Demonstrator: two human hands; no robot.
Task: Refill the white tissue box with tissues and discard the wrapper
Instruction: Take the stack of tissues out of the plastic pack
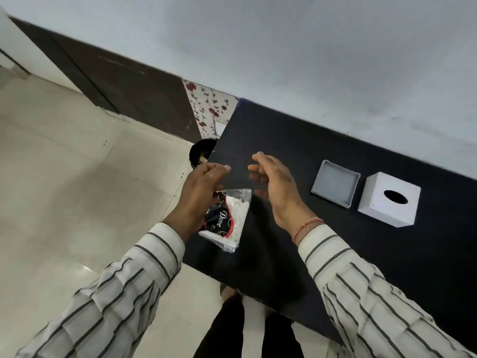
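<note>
My left hand (200,195) grips a clear plastic tissue pack (228,220) with a black, red and white print; white tissues show inside it. The pack hangs below my palm, over the black table's left edge. My right hand (276,187) hovers just right of the pack, fingers spread, holding nothing. Farther right on the table stands the white tissue box shell (388,201) with its oval hole facing up. Beside it on the left lies the box's shallow square base (335,183), open side up.
The black table (322,140) runs along a grey wall. A round black bin (200,151) sits on the tiled floor just past the table's left corner, partly hidden by my left hand. A floral panel and a dark baseboard line the wall behind it.
</note>
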